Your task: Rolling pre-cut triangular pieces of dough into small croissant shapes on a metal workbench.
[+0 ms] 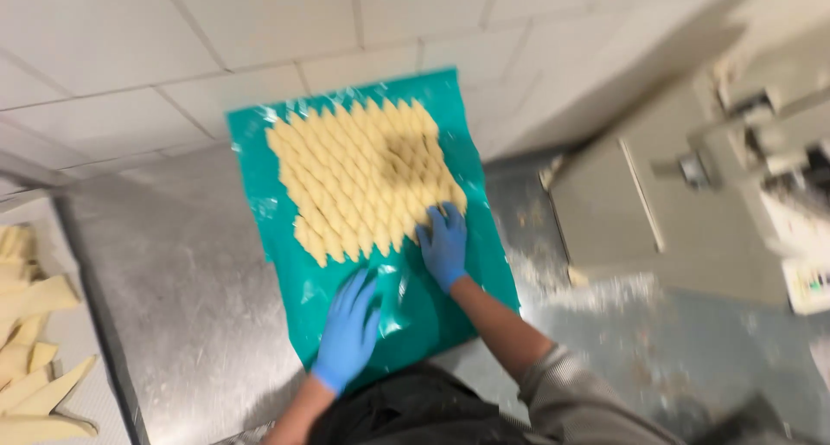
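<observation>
A green plastic-covered board (259, 164) lies on a steel worktable (173, 272), reaching back to the tiled wall. Several pale dough pieces (363, 177) are packed in diagonal rows on its far half. My left hand (350, 328), in a blue glove, rests flat with fingers spread on the bare near part of the board. My right hand (443, 244), also gloved in blue, lies flat at the near right corner of the dough rows, fingertips touching the pieces. Neither hand holds anything. The view is motion-blurred.
At the left edge lie several cut strips of pale dough (30, 341). A beige machine (692, 185) stands at the right, with flour scattered on the steel (596, 289) before it. A white tiled wall (173, 38) is behind.
</observation>
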